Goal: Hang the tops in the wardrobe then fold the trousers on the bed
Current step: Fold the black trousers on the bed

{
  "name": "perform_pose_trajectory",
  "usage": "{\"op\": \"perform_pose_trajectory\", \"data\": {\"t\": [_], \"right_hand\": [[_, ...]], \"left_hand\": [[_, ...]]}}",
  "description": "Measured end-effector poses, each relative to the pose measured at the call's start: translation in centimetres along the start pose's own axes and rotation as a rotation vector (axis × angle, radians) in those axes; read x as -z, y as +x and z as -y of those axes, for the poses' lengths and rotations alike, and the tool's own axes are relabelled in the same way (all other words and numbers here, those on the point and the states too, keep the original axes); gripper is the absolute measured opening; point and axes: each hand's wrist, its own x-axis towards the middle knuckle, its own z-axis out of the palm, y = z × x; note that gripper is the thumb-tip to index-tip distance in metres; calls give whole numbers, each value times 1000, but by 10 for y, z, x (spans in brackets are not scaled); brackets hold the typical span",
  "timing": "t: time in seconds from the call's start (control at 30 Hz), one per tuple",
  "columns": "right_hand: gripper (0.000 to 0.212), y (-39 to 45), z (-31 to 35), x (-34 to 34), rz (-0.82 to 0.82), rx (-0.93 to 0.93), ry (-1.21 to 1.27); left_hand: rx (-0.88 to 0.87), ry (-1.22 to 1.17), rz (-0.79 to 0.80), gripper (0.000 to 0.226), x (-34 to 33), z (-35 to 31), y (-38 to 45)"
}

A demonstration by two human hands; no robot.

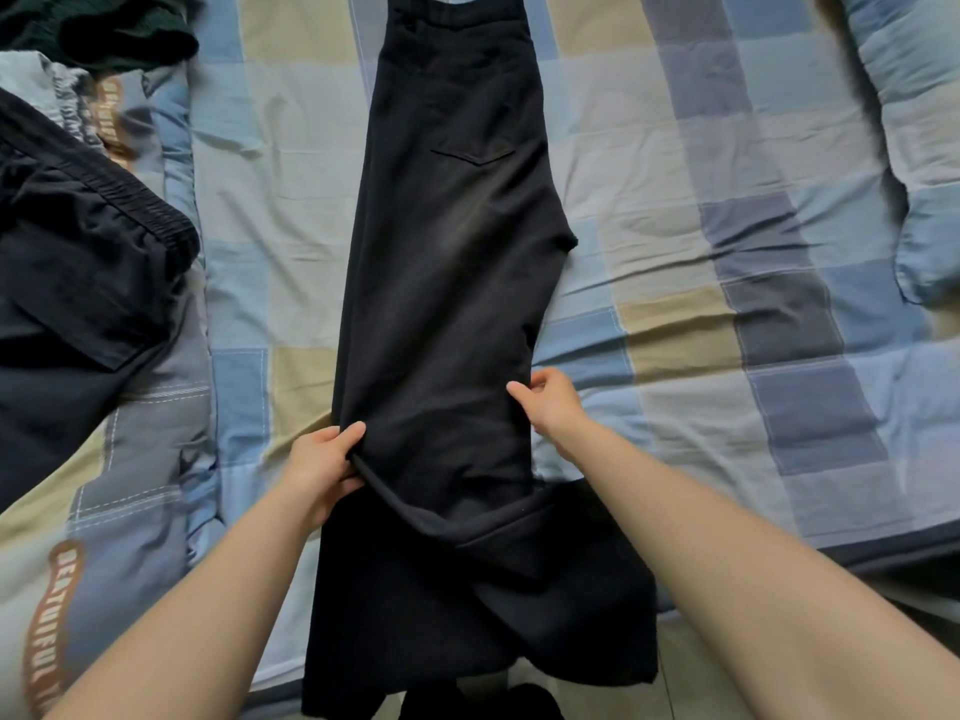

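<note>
As hands pinch trousers, edges taut.

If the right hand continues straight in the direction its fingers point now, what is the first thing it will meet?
The right hand points up and left, pinching the right edge of the black trousers. Going straight on, it would probably slide first over the trouser leg itself, towards the back pocket. Height above the cloth is unclear.

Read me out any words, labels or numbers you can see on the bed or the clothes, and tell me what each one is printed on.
"BEAUTUIFUL Y...", as it reads: white capitals on a brown patch on the quilt, lower left; the rest is cut off by the picture's edge.
A second brown patch on the quilt, upper left: white lettering, too blurred and creased to read.
Black trousers: no label or lettering shows.
</note>
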Motion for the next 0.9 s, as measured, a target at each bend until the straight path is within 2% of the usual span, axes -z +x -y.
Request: {"op": "perform_pose_trajectory", "data": {"t": [0.1,0.2,0.3,0.33,0.4,0.47,0.53,0.63,0.67,0.73,0.8,0.83,0.87,0.9], "right_hand": [[35,-3,-8,-5,-191,60,-98],[33,-16,-22,-8,-278,101,-36],[32,-28,-31,-9,-34,32,-41],[41,-34,-36,-6,76,6,-103],[59,-52,-48,3,236,18,-380],[62,-79,-60,9,285,95,-655],[61,-112,-68,6,302,197,-730],[49,-166,-84,-10,380,279,-593],[42,-183,-89,-16,457,295,-556],[24,-215,-95,-29,752,228,-463],[12,-227,-96,-40,1018,25,-204],[11,-224,-95,-43,992,-35,-57],[12,-213,-93,-44,836,-47,67],[12,-197,-91,-43,591,-45,145]], "left_hand": [[-28,42,16,18,7,-1,2],[-64,94,-22,19,11,-1,6],[-89,118,-122,16,15,4,10],[-95,137,-141,13,15,7,11],[-82,231,-156,12,15,12,9],[-46,371,-127,14,14,19,3],[22,437,-58,20,15,25,-8],[121,392,32,22,24,34,-22],[140,374,61,21,28,39,-26],[138,333,96,16,32,48,-33],[90,279,93,6,35,59,-40],[69,245,73,11,39,64,-42],[50,217,48,18,43,67,-43],[40,199,28,26,48,70,-44]]}}
